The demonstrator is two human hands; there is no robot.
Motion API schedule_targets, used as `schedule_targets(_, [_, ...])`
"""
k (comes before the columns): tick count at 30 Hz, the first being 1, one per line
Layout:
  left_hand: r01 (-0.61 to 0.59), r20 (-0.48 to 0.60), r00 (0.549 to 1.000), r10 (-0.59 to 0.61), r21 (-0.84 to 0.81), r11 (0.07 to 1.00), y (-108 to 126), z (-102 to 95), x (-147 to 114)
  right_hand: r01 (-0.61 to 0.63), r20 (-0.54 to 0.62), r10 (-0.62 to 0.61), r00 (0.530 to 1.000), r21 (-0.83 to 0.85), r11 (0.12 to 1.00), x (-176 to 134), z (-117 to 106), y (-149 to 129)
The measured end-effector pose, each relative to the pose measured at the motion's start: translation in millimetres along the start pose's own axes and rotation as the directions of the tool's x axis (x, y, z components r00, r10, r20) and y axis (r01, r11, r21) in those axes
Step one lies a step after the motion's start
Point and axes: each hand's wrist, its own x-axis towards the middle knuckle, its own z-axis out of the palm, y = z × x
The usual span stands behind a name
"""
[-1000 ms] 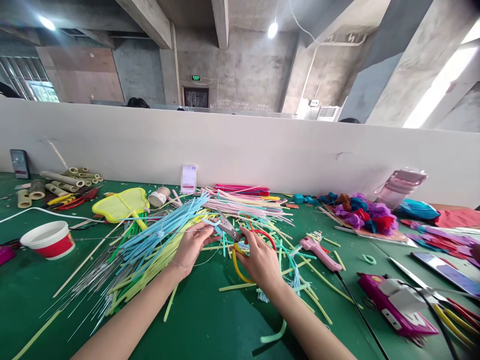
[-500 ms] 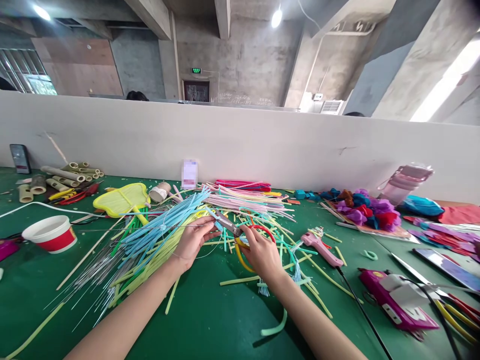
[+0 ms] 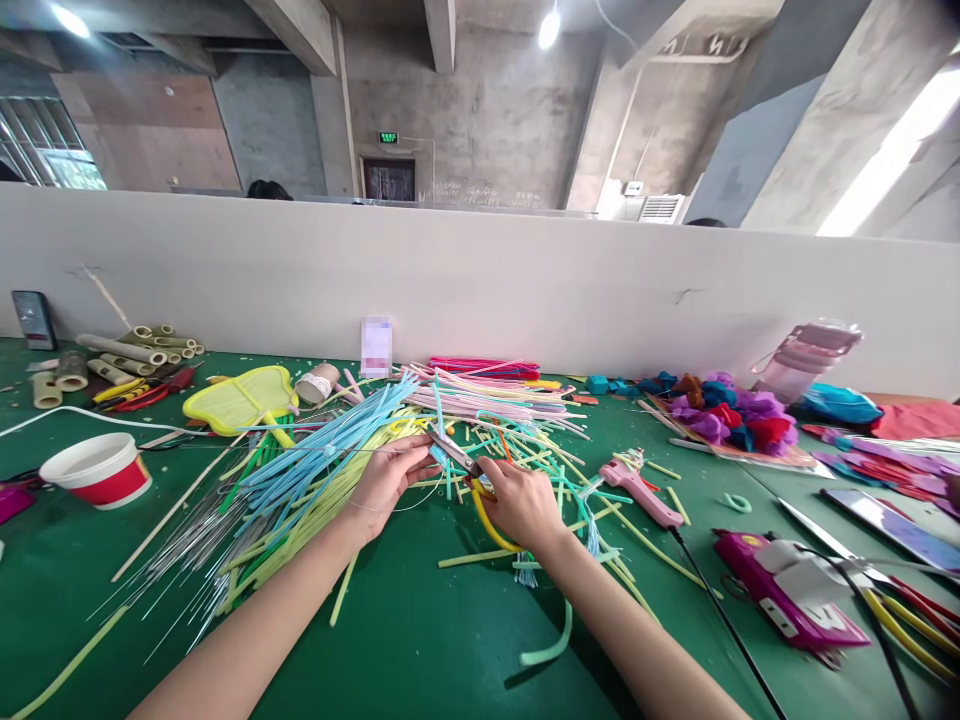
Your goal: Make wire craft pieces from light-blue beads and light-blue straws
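My left hand [image 3: 391,480] is closed, its thumb and fingers pinching a light blue strip [image 3: 438,455] beside the scissor blades. A thin clear line loops below that wrist. My right hand [image 3: 521,505] grips scissors [image 3: 454,452] with a yellow handle loop showing under the palm. The blades point up and left, their tips at my left fingertips and against the blue strip. Left of my left hand lies a bundle of light blue strips [image 3: 322,450] on top of yellow-green ones [image 3: 300,545]. My fingers hide part of the held strip.
A pink glue gun [image 3: 641,492] with its black cable lies to the right, near a magenta power strip [image 3: 787,590]. On the left stand a paper cup [image 3: 97,470] and a yellow fan-shaped piece [image 3: 240,400]. Thin metal wires [image 3: 191,545] lie beside the bundles. A low white partition [image 3: 480,280] closes off the back.
My right hand has closed further on the scissors; the red handle loop seen above it no longer shows. A light blue strip now stands up behind the blades. My left hand barely moved.
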Motion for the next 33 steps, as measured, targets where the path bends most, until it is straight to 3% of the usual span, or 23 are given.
schedule_targets(7, [-0.003, 0.013, 1.0, 0.003, 0.006, 1.0, 3.3, -1.0, -1.1, -0.046, 0.026, 0.045, 0.999, 0.064, 0.997, -2.1, -1.0, -2.8])
schedule_targets(12, [-0.033, 0.044, 0.999, 0.031, 0.048, 0.998, 8.3, -1.0, -2.2, -0.339, 0.095, 0.325, 0.941, 0.225, 0.914, 3.2, -5.4, -1.7])
schedule_targets(16, [-0.032, 0.145, 0.989, 0.018, 0.092, 0.995, 11.1, 0.1, -6.2, -0.358, 0.197, 0.312, 0.929, 0.271, 0.894, -0.9, -2.9, 7.4])
schedule_targets(19, [-0.041, 0.202, 0.979, 0.015, 0.123, 0.992, 11.2, 1.5, -10.2, -0.383, 0.185, 0.342, 0.921, 0.279, 0.881, -3.1, -8.3, 8.7])
schedule_targets(21, [-0.051, 0.231, 0.973, 0.017, 0.145, 0.988, 10.7, 2.3, -12.7, -0.406, 0.169, 0.369, 0.914, 0.393, 0.825, -1.3, -16.8, 4.0])
schedule_targets(24, [-0.065, 0.284, 0.959, 0.0, 0.217, 0.974, 9.8, 3.1, -15.0, -0.423, 0.291, 0.319, 0.902, 0.748, 0.511, 3.3, -29.6, -9.0])
schedule_targets(26, [-0.078, 0.313, 0.95, -0.012, 0.275, 0.958, 9.1, 3.3, -15.4, -0.447, 0.411, 0.239, 0.88, 0.887, 0.119, 4.6, -33.8, -17.9])
schedule_targets(28, [-0.093, 0.327, 0.945, -0.016, 0.315, 0.945, 8.4, 3.2, -15.2, -0.441, 0.468, 0.199, 0.861, 0.882, -0.165, 4.0, -34.1, -24.0])
schedule_targets(30, [-0.105, 0.334, 0.943, -0.014, 0.336, 0.936, 7.7, 2.9, -14.8, -0.43, 0.479, 0.201, 0.855, 0.87, -0.242, 2.5, -32.2, -26.8])
schedule_targets(33, [-0.117, 0.339, 0.941, -0.011, 0.354, 0.928, 7.4, 2.5, -14.7, -0.423, 0.472, 0.206, 0.857, 0.874, -0.239, 1.3, -29.4, -27.2])
